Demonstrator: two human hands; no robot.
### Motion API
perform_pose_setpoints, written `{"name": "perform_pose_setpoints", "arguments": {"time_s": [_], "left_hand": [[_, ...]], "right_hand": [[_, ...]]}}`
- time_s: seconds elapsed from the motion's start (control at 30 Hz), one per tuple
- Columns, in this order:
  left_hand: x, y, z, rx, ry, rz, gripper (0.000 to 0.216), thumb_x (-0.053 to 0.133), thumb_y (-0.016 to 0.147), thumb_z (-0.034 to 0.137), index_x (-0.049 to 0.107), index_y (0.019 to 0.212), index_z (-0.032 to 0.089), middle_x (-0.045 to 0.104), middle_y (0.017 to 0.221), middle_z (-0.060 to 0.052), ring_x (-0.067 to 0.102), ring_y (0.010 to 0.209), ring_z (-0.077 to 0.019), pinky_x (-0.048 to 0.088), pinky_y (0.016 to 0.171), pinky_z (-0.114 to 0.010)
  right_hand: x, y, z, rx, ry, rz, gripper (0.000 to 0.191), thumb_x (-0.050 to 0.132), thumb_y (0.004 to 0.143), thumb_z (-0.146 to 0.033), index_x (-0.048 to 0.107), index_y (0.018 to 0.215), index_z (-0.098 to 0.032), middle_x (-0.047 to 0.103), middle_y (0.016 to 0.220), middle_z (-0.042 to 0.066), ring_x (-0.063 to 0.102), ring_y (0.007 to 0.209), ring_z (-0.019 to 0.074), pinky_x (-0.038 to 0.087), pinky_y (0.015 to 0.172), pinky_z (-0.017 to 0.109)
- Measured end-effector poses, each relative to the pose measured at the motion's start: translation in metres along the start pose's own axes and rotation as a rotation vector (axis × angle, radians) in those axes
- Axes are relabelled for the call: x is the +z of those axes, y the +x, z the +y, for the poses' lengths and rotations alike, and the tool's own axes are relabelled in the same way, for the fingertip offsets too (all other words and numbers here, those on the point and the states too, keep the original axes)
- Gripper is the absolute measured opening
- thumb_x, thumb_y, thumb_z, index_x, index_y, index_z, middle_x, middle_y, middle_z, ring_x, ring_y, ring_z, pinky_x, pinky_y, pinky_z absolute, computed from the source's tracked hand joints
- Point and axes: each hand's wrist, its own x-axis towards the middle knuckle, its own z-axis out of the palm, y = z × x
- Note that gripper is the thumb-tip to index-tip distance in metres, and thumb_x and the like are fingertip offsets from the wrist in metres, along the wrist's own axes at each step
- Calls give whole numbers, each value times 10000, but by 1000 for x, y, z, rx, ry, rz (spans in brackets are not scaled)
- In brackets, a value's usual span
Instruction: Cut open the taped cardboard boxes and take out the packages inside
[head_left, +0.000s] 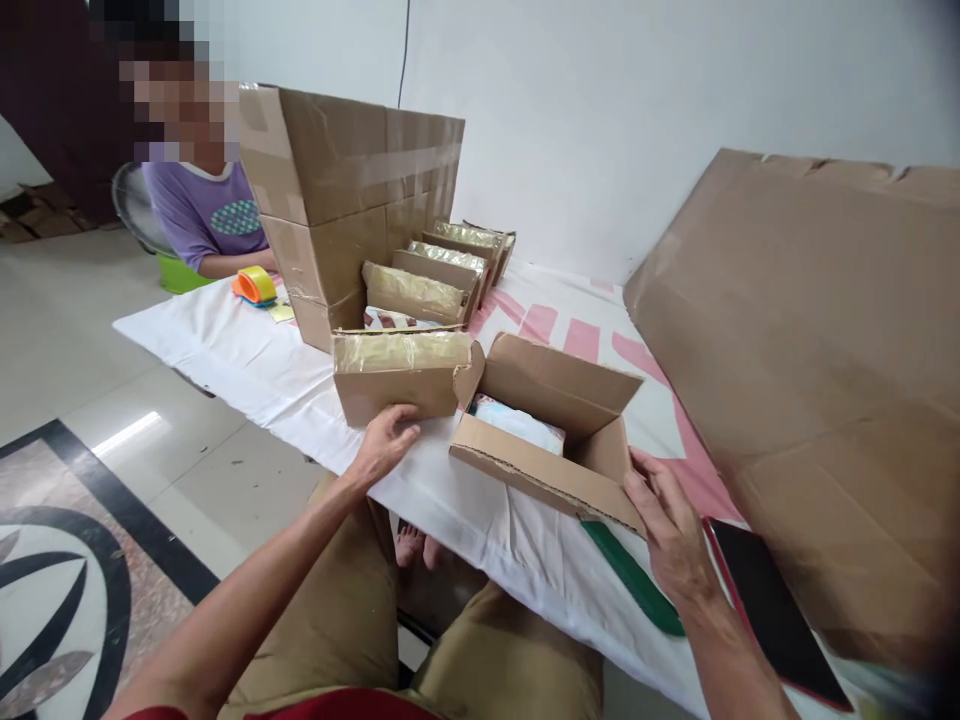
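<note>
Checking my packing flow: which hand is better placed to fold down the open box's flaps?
Probably the right hand: it already grips the open box at its near corner, beside the flaps. The left hand rests on the taped box instead.

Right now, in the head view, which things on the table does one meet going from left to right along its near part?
Tape dispenser → taped cardboard box under the left hand → open cardboard box held by the right hand → black tablet.

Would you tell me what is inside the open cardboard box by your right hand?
A white packet with some blue and red print lies inside the open cardboard box; the box's front wall covers its lower part.
</note>
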Motion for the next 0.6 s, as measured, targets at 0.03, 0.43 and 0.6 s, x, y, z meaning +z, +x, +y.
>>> {"name": "perform_pose_setpoints", "arguments": {"time_s": [0.03,0.43,0.6], "left_hand": [[-4,10,-8,-18,33,13,290,613,813,285,730,1049,164,760,1099,-109,704,1052,-265,561,980,-417],[6,-8,-23,138,310,54,257,665,809,306,740,1023,184,680,1109,-132,643,1065,-314,530,981,-500],[34,-11,-6,523,607,15,300,605,874,184,715,1153,194,631,1350,-172,542,1327,-356,428,1124,-583]], "right_hand": [[1,0,-1,13,2,-5,612,626,861,-698,657,1275,-248,702,1315,109,664,1198,318,562,987,430],[3,6,8,61,11,-21,607,629,842,-677,615,1293,-271,649,1397,108,579,1323,366,418,1157,568],[4,3,4,59,14,-26,624,648,822,-675,615,1287,-261,658,1382,106,589,1309,355,443,1139,540]]}}
